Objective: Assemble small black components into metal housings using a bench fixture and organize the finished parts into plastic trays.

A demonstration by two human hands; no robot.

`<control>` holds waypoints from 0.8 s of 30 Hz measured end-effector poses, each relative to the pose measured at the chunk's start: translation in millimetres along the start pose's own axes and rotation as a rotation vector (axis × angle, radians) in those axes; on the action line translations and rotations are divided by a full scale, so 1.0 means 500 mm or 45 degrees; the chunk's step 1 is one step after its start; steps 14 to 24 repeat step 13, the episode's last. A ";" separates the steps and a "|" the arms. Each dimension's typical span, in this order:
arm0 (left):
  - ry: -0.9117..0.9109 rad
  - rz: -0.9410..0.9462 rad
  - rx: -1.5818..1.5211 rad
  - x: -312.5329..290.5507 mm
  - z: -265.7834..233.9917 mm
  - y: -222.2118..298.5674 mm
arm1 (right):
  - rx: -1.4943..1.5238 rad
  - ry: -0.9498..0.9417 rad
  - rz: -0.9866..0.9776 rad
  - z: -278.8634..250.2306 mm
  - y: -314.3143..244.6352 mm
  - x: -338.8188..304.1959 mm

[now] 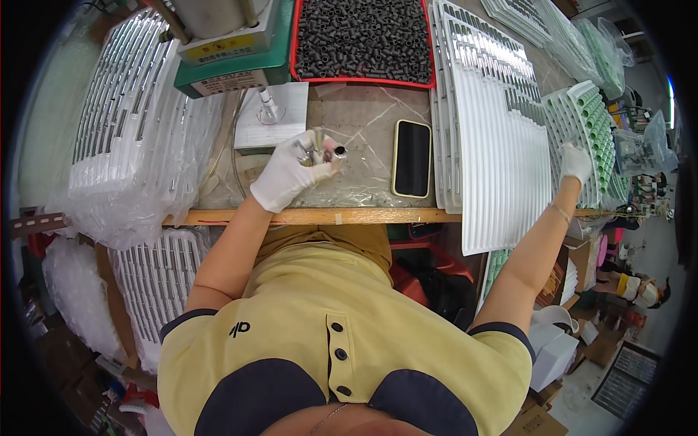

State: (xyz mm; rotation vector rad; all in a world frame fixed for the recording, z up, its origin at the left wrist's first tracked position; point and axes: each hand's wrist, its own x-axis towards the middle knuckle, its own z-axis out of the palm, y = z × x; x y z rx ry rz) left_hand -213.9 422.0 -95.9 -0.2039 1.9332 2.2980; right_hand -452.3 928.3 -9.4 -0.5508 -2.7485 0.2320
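My left hand (285, 176), in a white glove, is closed around short shiny metal tubes. One tube (339, 152) points its dark round opening upward at the fingertips. Just behind this hand a metal post (269, 106) stands on a pale square block, under the press. My right hand (575, 163), also gloved, reaches out to the right over a pale green tray (602, 138) with rows of round green cups. Its fingers are curled down at the tray's near part, and what they hold, if anything, is too small to make out.
A red bin (435, 69) of small black fittings stands at the back, beside the green press (280, 64). A phone (412, 158) lies right of centre. White ribbed trays (502, 160) of metal tubes overhang the wooden table edge (385, 216). Plastic-wrapped trays (109, 163) stand left.
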 end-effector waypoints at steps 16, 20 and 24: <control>-0.014 0.204 0.074 -0.067 -0.001 -0.005 | 2.524 -0.502 -0.022 0.084 -0.447 -0.677; -0.014 0.204 0.074 -0.067 -0.001 -0.005 | 2.524 -0.502 -0.022 0.084 -0.447 -0.677; -0.014 0.204 0.074 -0.067 -0.001 -0.005 | 2.524 -0.502 -0.022 0.084 -0.447 -0.677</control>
